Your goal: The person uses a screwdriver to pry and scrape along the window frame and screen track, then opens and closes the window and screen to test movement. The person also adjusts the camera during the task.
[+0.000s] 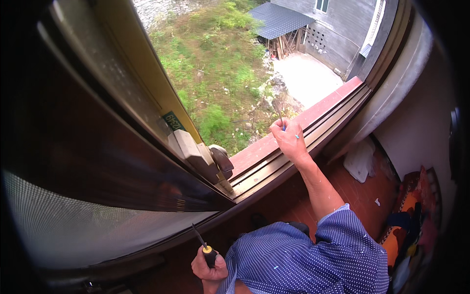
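Low in the view, my left hand [208, 268] is closed round the black and yellow handle of a screwdriver [209, 256], its dark shaft pointing up and left. My right hand [290, 138] reaches out over the window track [267, 172], above the reddish outer sill [306, 115]. Its fingers pinch a thin tool with a blue part [284, 128]. A slim, blurred shaft rises from that grip; its exact kind is unclear. Left of the right hand, a pale block-shaped fitting [188, 147] and a dark rounded piece [221, 160] sit at the sash's lower corner.
The open sash frame [147, 63] slants along the left, with a mesh screen [73, 225] below it. Outside are green weeds [210, 73] and a grey building [338, 32]. A white plastic bag [360, 160] and colourful cloth [409, 220] lie on the right.
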Motion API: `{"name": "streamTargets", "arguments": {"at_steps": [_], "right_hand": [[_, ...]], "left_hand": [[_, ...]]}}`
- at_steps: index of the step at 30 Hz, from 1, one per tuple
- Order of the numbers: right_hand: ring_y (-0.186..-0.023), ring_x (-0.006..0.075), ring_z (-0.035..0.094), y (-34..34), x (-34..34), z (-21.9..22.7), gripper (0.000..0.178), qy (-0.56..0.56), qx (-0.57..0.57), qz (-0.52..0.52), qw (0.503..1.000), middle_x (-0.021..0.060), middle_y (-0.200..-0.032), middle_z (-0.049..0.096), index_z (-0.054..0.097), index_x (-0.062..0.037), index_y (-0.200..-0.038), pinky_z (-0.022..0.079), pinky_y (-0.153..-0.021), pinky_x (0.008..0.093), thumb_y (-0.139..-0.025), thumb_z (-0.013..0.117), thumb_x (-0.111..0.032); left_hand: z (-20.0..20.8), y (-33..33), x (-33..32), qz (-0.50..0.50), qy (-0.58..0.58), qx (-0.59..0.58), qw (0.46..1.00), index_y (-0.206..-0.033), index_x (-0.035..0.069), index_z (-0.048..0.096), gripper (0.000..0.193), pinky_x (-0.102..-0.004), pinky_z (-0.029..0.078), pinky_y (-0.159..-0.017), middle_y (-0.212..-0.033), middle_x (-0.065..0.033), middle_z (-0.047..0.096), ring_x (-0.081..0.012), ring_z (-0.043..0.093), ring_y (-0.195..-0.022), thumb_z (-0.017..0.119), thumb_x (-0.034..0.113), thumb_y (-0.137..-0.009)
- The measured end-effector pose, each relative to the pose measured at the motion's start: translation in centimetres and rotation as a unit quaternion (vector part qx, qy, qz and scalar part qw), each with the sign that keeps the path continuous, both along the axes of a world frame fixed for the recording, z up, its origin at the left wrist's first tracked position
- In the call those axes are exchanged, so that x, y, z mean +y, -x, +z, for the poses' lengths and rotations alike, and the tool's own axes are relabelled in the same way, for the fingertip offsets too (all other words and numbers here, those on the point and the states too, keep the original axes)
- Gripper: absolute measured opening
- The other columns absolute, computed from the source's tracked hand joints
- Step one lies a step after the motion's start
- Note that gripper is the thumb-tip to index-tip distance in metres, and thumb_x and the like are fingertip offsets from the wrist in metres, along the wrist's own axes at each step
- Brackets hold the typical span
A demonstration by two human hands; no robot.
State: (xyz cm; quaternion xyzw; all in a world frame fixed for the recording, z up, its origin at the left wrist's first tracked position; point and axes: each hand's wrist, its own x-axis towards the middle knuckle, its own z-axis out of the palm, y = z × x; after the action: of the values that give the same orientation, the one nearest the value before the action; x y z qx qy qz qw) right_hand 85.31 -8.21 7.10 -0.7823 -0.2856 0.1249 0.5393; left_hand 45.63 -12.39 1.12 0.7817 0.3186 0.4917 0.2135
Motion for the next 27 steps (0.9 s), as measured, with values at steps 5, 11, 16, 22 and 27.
{"name": "streamTargets", "arguments": {"at_steps": [5, 11, 16, 22, 27], "right_hand": [[-0.065, 0.0106, 0.059, 1.0, -0.5, -2.6, 0.022, -0.066, -0.031, 0.001, 0.997, 0.0043, -0.073, 0.065, 0.069, 0.0032, -0.102, 0.049, -0.063, 0.0276, -0.088, 0.063, -0.013], [-0.064, 0.0032, 0.051, 5.8, -3.5, -0.8, 0.021, -0.139, 0.089, 0.099, 0.981, -0.004, -0.07, 0.059, 0.072, 0.0024, -0.089, 0.041, -0.058, 0.0216, -0.095, 0.067, -0.017], [-0.06, 0.009, 0.057, 11.3, -7.1, -2.2, 0.019, -0.192, 0.087, 0.281, 0.936, 0.0034, -0.068, 0.062, 0.07, -0.0004, -0.082, 0.044, -0.056, 0.0244, -0.093, 0.068, -0.016], [-0.062, 0.0196, 0.064, 16.4, -7.4, -1.5, 0.041, -0.144, -0.057, 0.524, 0.837, 0.0074, -0.074, 0.062, 0.069, -0.0027, -0.103, 0.05, -0.055, 0.0306, -0.073, 0.087, -0.026], [-0.076, 0.0317, 0.07, 19.4, -6.4, -2.8, 0.072, -0.135, -0.029, 0.586, 0.799, 0.0152, -0.088, 0.065, 0.058, 0.0018, -0.115, 0.055, -0.064, 0.0372, -0.069, 0.088, -0.045]], "left_hand": [[-0.3, 0.1, -0.3, -0.009, 0.012, -0.01, 1.0, -0.12, -0.013, 0.054, 0.051, -0.0311, 0.052, -0.052, -0.064, -0.0087, 0.062, -0.0223, 0.065, -0.052, 0.064, 0.031, -0.094], [-0.6, 0.0, -0.3, -0.012, 0.013, 0.004, 1.0, -0.124, -0.01, 0.054, 0.052, -0.029, 0.052, -0.054, -0.065, -0.0102, 0.062, -0.0201, 0.063, -0.053, 0.064, 0.031, -0.094], [-0.7, -0.3, -0.3, -0.013, 0.011, -0.001, 1.0, -0.115, -0.012, 0.062, 0.047, -0.0319, 0.056, -0.058, -0.077, -0.014, 0.068, -0.0264, 0.068, -0.059, 0.071, 0.026, -0.088], [1.0, -1.5, 0.0, -0.029, -0.016, -0.006, 0.999, -0.117, -0.011, 0.061, 0.048, -0.0327, 0.056, -0.058, -0.079, -0.0143, 0.069, -0.0267, 0.069, -0.061, 0.073, 0.024, -0.087], [-0.5, -1.8, 0.2, -0.069, -0.017, 0.005, 0.997, -0.135, -0.011, 0.046, 0.064, -0.034, 0.056, -0.057, -0.078, -0.0136, 0.069, -0.0272, 0.071, -0.064, 0.072, 0.023, -0.087]]}}
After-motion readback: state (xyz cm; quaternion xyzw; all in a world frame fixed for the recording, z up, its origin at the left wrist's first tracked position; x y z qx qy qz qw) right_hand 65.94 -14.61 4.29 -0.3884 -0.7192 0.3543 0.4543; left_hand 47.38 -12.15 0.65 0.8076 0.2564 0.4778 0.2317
